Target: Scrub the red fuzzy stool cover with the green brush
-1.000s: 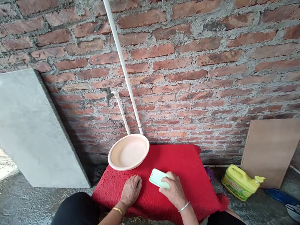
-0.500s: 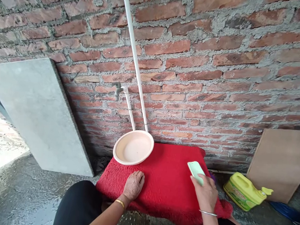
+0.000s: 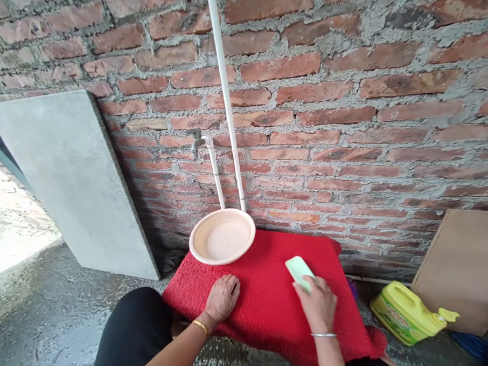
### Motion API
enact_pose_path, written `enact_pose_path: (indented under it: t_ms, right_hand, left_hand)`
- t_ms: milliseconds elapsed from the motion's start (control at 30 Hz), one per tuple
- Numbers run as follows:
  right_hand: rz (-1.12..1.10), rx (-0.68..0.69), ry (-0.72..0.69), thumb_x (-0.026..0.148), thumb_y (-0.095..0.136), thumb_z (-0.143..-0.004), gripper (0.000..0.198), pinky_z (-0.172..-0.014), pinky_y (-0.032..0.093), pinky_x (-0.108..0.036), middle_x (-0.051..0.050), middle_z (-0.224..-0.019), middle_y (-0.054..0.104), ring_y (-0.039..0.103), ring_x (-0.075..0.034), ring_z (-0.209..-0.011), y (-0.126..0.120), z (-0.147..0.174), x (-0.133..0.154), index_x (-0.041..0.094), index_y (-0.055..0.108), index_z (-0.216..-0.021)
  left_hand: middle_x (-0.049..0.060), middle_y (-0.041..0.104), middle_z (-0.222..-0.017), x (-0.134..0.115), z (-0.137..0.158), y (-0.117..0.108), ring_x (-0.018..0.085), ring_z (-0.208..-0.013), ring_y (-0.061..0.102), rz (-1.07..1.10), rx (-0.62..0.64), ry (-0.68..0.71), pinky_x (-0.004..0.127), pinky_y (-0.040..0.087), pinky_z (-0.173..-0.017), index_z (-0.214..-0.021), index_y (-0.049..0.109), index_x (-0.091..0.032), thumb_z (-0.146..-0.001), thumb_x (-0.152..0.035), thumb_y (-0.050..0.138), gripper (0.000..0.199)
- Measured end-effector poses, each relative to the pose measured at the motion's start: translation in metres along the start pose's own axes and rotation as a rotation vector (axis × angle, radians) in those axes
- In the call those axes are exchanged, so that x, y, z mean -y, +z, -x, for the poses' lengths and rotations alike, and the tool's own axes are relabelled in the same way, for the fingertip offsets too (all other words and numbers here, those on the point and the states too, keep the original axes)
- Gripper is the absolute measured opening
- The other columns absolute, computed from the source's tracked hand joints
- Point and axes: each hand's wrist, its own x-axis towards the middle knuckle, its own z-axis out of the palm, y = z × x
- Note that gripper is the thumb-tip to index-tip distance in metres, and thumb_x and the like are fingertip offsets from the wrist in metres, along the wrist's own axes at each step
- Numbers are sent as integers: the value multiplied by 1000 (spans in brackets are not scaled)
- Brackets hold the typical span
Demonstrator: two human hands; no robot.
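A fluffy red cloth [image 3: 267,292] lies spread over a low surface between the knees, its edges hanging down. Resting on its left part is my left hand [image 3: 223,297], closed, the curled fingers against the pile. A gold bangle circles that wrist. My right hand [image 3: 316,305], wearing a silver bangle, grips a pale green oblong block [image 3: 299,270] with rounded corners. The block sits low over the right half of the cloth; its underside is hidden. Beyond my left hand, a shallow cream basin [image 3: 223,237] stands on the cloth's far left corner.
A brick wall [image 3: 295,120] rises behind, with a white pipe [image 3: 227,96] and a tap [image 3: 196,140] above the basin. On the left leans a grey slab [image 3: 82,181]. To the right are a yellow jug [image 3: 412,314], a brown board [image 3: 461,268] and wet floor [image 3: 72,316].
My right hand has slid left across the cloth with the pale green block. My left hand keeps its place on the cloth. The view has shifted slightly.
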Motion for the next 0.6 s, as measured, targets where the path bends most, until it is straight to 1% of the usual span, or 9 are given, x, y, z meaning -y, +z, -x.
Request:
enact_pose_path:
  t_ms: [133,200,233,300,367,433,500,533,600]
  right_hand:
    - [100,-220,328,59,47,-90,47,-65,41,-42,-15,-102,64,61,-32,-84,-14,-2,-82,24,71,-108]
    - [92,-282,410,64,43,-89,53,-65,42,-45,-17,-102,64,60,-35,-84,-17,0,-99,23,70,-109]
    - [69,-294,408,64,43,-88,54,-66,42,-46,-17,-101,64,60,-36,-86,-18,1,-100,23,70,-108]
    - [-39,-279,321,61,48,-85,49,-71,45,-46,-16,-99,63,60,-35,-89,-15,0,-86,22,71,-103]
    - [-236,-190,156,56,56,-79,40,-79,47,-42,-12,-98,63,61,-31,-92,-11,-1,-58,22,71,-97]
    - [-445,-11,-44,47,62,-74,30,-85,48,-37,-7,-100,63,61,-26,-94,-7,1,-24,25,71,-94]
    - [-559,200,-218,37,65,-71,24,-86,47,-33,-3,-101,64,62,-22,-95,-4,4,5,28,71,-93]
    - [-576,285,-276,33,65,-70,25,-86,46,-31,-1,-101,64,61,-21,-96,-4,6,14,29,71,-93]
    - [-575,375,-318,29,64,-68,26,-86,46,-31,0,-101,64,61,-21,-98,-5,7,18,29,71,-94]
  left_hand:
    - [3,65,-84,-1,-1,1,19,-81,60,11,5,-12,32,45,-77,-86,60,-22,-94,-16,46,17]
    - [3,65,-85,-1,-1,1,19,-81,60,15,6,-17,32,45,-77,-87,60,-22,-94,-16,45,17]
    - [3,65,-85,-1,-1,1,19,-81,61,15,6,-18,32,45,-78,-87,60,-22,-94,-16,45,17]
    - [3,65,-85,-1,-1,1,19,-82,61,15,7,-20,32,45,-78,-87,60,-22,-93,-16,45,17]
    - [3,65,-85,-1,-1,1,19,-82,61,12,7,-20,32,45,-78,-87,60,-22,-93,-17,45,17]
    - [3,65,-85,0,-1,0,19,-81,60,8,8,-20,32,45,-77,-86,60,-22,-94,-17,45,17]
    - [3,65,-84,0,-1,0,19,-81,60,5,10,-17,32,45,-77,-86,59,-22,-94,-18,44,17]
    - [3,65,-84,0,-1,0,19,-81,60,5,12,-16,32,45,-77,-86,59,-22,-94,-18,44,17]
    - [3,65,-84,0,-1,-1,19,-81,60,6,14,-15,32,45,-77,-86,59,-22,-94,-18,44,17]
